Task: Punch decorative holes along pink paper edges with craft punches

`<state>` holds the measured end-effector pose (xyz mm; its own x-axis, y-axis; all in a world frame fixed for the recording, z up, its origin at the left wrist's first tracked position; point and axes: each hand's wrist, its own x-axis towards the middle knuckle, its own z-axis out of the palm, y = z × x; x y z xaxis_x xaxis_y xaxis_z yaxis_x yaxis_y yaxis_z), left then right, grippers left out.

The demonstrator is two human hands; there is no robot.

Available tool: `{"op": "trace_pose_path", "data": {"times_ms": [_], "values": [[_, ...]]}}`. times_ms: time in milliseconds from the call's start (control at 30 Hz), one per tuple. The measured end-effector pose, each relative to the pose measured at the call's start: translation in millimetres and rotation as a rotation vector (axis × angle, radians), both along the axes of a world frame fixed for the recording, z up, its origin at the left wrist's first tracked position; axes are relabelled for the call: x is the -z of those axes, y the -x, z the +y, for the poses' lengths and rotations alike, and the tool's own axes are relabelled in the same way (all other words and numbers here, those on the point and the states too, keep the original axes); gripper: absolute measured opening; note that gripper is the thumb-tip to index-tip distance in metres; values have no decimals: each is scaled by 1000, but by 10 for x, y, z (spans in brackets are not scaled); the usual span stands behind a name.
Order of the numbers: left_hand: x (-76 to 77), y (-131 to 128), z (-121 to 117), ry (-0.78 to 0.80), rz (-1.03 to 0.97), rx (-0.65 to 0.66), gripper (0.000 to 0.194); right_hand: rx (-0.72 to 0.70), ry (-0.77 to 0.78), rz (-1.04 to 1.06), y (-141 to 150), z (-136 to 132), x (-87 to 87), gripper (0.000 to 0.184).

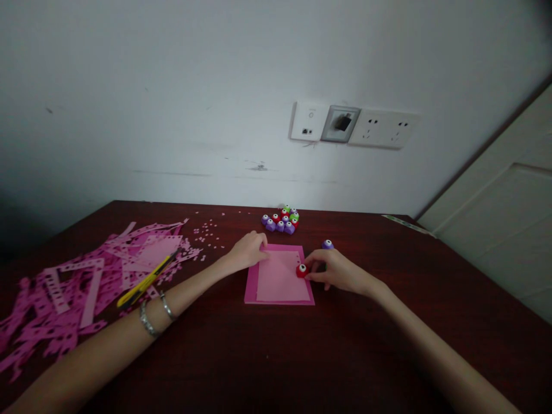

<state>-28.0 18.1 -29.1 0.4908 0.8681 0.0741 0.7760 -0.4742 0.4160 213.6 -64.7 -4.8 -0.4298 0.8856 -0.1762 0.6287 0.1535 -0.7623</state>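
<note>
Our bare left forearm (99, 356) and right forearm (444, 356) reach in from the bottom of the frame, with two metal bangles (149, 322) around the left one. At mid-frame our left hand (248, 250) sits on the upper left edge of a pale pink paper sheet (280, 279), fingers curled down; whether they pinch or only press, we cannot tell. That sheet lies on one deep pink card (250, 294) on the bench (345, 351); both look light and soft, likely to slide, so the edges seem the place to hold. Our right hand (338, 271) has its fingers closed on one red craft punch (302, 270) at the sheet's right edge; it looks stiff, best held by its body. One purple punch (328, 244) stands just beyond. At upper centre, roughly a dozen punches (280, 221) huddle, too packed to count exactly. At lower left, one yellow utility knife (146, 282) lies on a heap of pink offcuts (64, 299).
</note>
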Motion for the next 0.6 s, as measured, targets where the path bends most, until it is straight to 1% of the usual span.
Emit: {"op": "trace_pose_path", "data": {"times_ms": [67, 233, 333, 400, 500, 600], "values": [[3, 6, 0, -25, 18, 7, 23, -2, -2, 1, 1, 0, 0, 25], [-3, -1, 22, 29, -16, 58, 14, 6, 18, -1, 9, 6, 1, 28], [-27, -21, 15, 59, -65, 65, 11, 13, 27, 4, 7, -4, -38, 32], [-58, -39, -6, 87, -99, 69, 8, 44, 23, 8, -4, -16, -83, 36], [-128, -73, -57, 92, -173, 72, 10, 126, 38, 23, -25, -27, -145, 40], [-194, -119, -114, 74, -241, 92, 18, 199, 134, 31, -28, -18, -163, 43]]}}
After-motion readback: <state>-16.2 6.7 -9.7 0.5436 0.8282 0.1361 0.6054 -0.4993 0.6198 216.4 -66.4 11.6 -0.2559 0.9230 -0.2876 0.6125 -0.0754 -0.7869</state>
